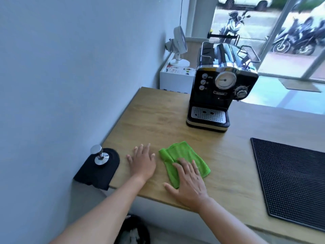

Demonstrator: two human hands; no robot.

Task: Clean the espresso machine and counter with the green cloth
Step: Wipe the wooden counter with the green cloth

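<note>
A folded green cloth (181, 154) lies on the wooden counter (154, 118) near its front edge. My right hand (189, 180) rests flat on the cloth's near half, fingers straight and spread. My left hand (142, 161) lies flat on the bare counter just left of the cloth, fingers spread, not touching it. The black and chrome espresso machine (221, 85) stands upright at the back of the counter, beyond the cloth, with its perforated drip tray (208, 114) facing me.
A black tamping mat (95, 173) with a chrome tamper (100, 155) hangs over the counter's left corner by the wall. A black rubber bar mat (292, 176) covers the right side. A small white fan (179, 44) stands on a white box behind the counter.
</note>
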